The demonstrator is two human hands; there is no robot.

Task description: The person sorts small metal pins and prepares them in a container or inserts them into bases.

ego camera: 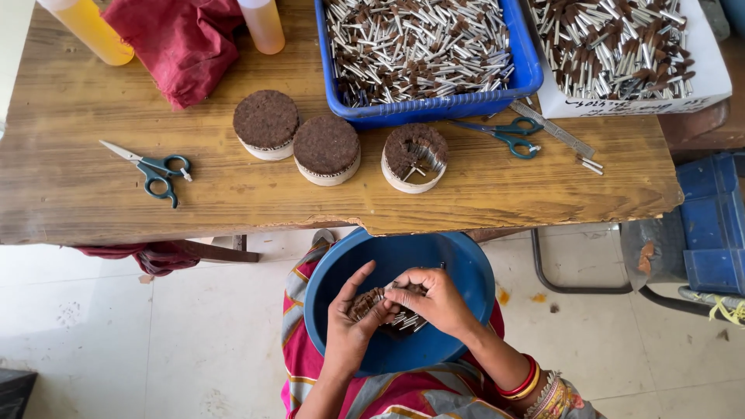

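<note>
1. My left hand (351,320) cups a bundle of brown-tipped sticks (371,302) low in the frame's centre, fingers curled under it.
2. My right hand (434,299) closes over the bundle's right end, fingertips pinching the sticks, silver ends (407,320) poking out below.
3. Both hands sit inside the blue bowl (466,268) on my lap.
4. Above, on the wooden table (93,194), three round packed bundles (327,147) stand in a row; the rightmost is partly filled.
5. Teal scissors (159,171) lie at left, and a blue tray (528,74) of sticks sits at the top.
</note>
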